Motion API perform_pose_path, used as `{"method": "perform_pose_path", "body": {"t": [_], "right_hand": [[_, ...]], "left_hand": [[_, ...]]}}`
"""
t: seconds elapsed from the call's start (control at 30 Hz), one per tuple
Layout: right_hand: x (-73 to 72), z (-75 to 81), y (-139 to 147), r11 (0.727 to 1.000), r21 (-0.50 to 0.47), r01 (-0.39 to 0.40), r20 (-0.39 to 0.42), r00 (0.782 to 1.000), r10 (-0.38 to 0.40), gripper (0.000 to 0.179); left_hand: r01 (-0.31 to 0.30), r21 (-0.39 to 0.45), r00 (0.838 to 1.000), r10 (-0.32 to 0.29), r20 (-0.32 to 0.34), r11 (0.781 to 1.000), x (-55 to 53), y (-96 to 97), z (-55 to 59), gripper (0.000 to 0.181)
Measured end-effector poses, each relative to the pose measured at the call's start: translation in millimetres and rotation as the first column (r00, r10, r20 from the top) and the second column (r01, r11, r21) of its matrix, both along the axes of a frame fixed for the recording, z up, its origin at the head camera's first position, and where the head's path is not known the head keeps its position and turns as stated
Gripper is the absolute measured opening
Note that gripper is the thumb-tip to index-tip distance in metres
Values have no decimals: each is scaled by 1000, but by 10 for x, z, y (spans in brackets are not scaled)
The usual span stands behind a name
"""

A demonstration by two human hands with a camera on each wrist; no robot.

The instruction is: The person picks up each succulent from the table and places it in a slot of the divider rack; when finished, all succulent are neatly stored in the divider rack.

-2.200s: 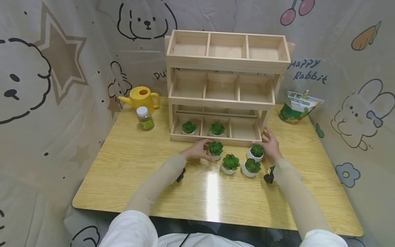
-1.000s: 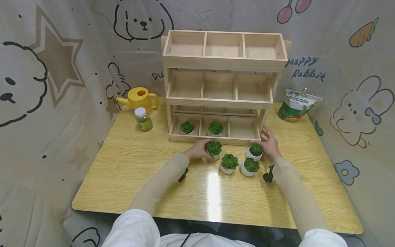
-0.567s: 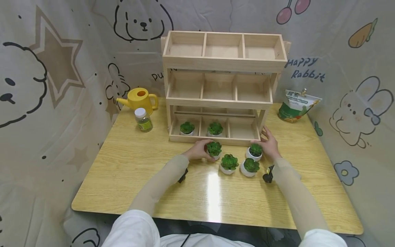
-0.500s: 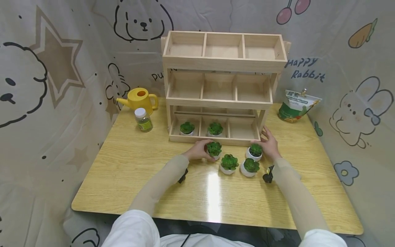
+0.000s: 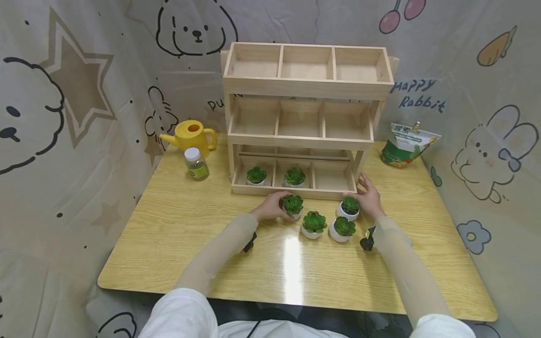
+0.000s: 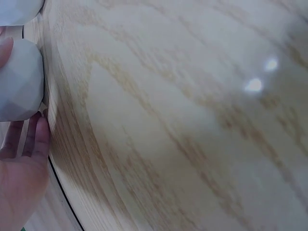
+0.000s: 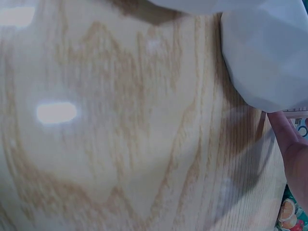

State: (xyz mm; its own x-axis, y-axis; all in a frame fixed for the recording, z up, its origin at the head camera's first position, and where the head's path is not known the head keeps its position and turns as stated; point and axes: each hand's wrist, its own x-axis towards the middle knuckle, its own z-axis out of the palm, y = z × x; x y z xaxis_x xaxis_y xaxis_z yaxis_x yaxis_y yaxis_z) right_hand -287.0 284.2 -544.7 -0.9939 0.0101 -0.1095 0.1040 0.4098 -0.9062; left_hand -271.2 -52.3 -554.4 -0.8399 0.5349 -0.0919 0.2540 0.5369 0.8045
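In the head view my left hand [image 5: 272,205] grips a small potted succulent [image 5: 293,204] in front of the wooden shelf [image 5: 302,130]. Its thumb lies against the white faceted pot [image 6: 19,82] in the left wrist view, with the fingers on the pot's far side. My right hand [image 5: 369,199] rests beside another potted succulent [image 5: 348,207], near the shelf's lower right corner. Its fingers are spread, and a finger [image 7: 283,129] reaches the pot's side in the right wrist view. Two more succulents, a left one [image 5: 314,223] and a right one [image 5: 343,227], stand nearer the front.
Two succulents, one at left [image 5: 256,175] and one in the middle [image 5: 294,177], sit in the shelf's bottom tier. A yellow watering can [image 5: 191,136] and a white-capped jar [image 5: 197,164] stand left of it. A green-white bag [image 5: 407,146] stands at right on the table [image 5: 177,253].
The head view has shifted slightly since the earliest frame. Both hands and all the succulents keep their places.
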Motion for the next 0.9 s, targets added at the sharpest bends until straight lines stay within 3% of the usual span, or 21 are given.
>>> {"method": "perform_pose_path", "body": {"t": [0.43,0.67,0.9], "right_hand": [[16,18,-8,1000,1,-1,13,1000,1,100],[12,19,-11,1000,-11,3,10,1000,-3,101],[13,18,-11,1000,-15,6,20,1000,-6,101]], "left_hand": [[-6,9,1000,6,-9,1000,42,14,15,74],[10,79,999,-8,-34,997,48,42,6,70],[5,180,1000,-6,5,984,66,100,31,70]]}}
